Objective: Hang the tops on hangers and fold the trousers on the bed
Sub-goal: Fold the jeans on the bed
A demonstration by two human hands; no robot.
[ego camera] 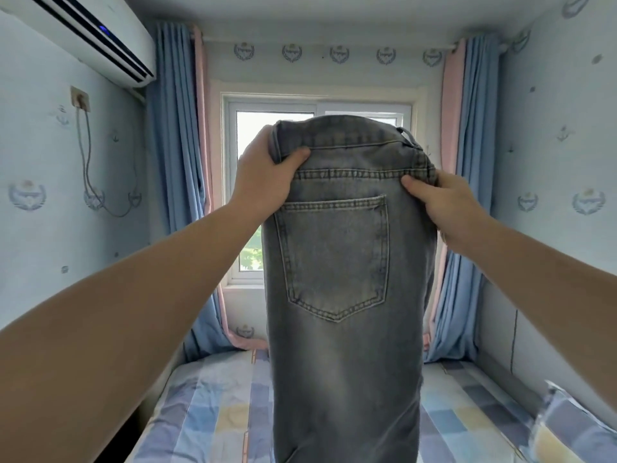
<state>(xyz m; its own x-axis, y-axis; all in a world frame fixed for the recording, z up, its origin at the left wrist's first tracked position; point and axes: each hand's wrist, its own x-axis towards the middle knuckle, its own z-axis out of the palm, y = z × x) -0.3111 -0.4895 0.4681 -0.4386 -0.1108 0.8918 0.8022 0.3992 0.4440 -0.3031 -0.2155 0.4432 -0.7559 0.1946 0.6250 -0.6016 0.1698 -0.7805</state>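
Trousers (344,345) of faded grey denim hang upright above the bed (207,406), back pocket facing the camera, their lower legs cut off at the bottom edge. Behind them the window (267,127) is mostly hidden. The left hand (267,175) grasps their waistband's left corner and the right hand (447,205) their right edge. The fingers curl out of sight behind the cloth, only the thumbs showing.

jeans (344,295) legs cut off below, pillow (574,426) cropped, blurred

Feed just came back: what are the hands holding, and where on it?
The grey jeans, held up at the waist: left hand at one side, right hand at the other.
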